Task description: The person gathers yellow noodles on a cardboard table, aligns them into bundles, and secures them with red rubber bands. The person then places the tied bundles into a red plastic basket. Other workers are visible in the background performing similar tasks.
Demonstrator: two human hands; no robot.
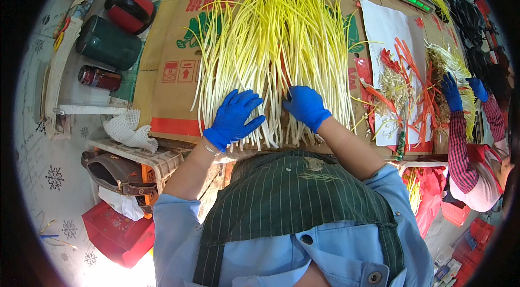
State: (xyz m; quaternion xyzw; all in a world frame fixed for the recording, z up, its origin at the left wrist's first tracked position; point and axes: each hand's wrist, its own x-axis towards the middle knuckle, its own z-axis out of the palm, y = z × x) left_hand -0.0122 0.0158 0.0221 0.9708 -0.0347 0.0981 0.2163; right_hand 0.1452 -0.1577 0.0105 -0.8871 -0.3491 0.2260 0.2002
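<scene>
A wide layer of yellow chives (280, 39), yellow at the tips and white toward the cut ends, lies on printed cardboard (174, 102) in front of me. My left hand (235, 118), in a blue glove, rests over the white ends at the left with its fingers apart. Also gloved in blue, my right hand (307, 108) is curled down on the stalks right of the middle. Its fingertips are hidden, so whether it grips any stalks cannot be told. Between the hands, a narrow red strip (283, 63) shows among the stalks.
To the right, trimmings (394, 94) and red strips (426, 108) lie on white paper (375, 27), beside a green-handled knife (401, 145). A digital scale (414, 0) holds more chives. A co-worker's gloved hand (451, 92) touches another bunch (447, 59). Jars (109, 42) stand left.
</scene>
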